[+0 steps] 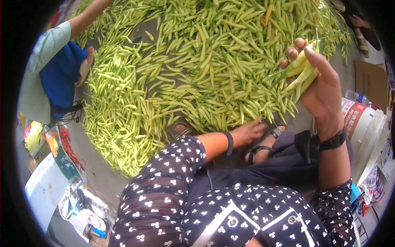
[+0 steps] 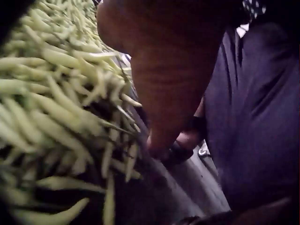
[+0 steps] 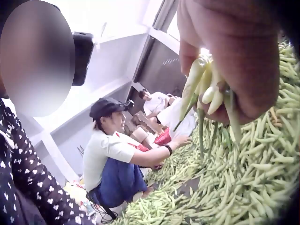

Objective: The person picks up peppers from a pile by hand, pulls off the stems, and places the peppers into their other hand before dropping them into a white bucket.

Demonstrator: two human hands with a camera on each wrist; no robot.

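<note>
Pale green-yellow chili peppers (image 1: 205, 70) lie in a wide heap on the ground. My raised right hand (image 1: 323, 84) grips a small bunch of peppers (image 1: 302, 72), with the thumb over them and the fingertips curled round the far side. In the right wrist view, the tips and stems of the held bunch (image 3: 213, 89) hang below the hand. Low beside my sandalled foot (image 1: 260, 154), my left hand (image 1: 249, 133) is at the near edge of the heap, blurred. Its fingers point downward in the left wrist view, with loose peppers (image 2: 61, 112) alongside and nothing visible in them.
Another person (image 3: 117, 159) squats by the heap at the left, an arm reaching over it. A white bucket (image 1: 358, 123) and a cardboard box (image 1: 370, 82) stand at my right. Bags and a white container (image 1: 47, 185) are at the left. One orange pepper (image 1: 268, 14) lies far back.
</note>
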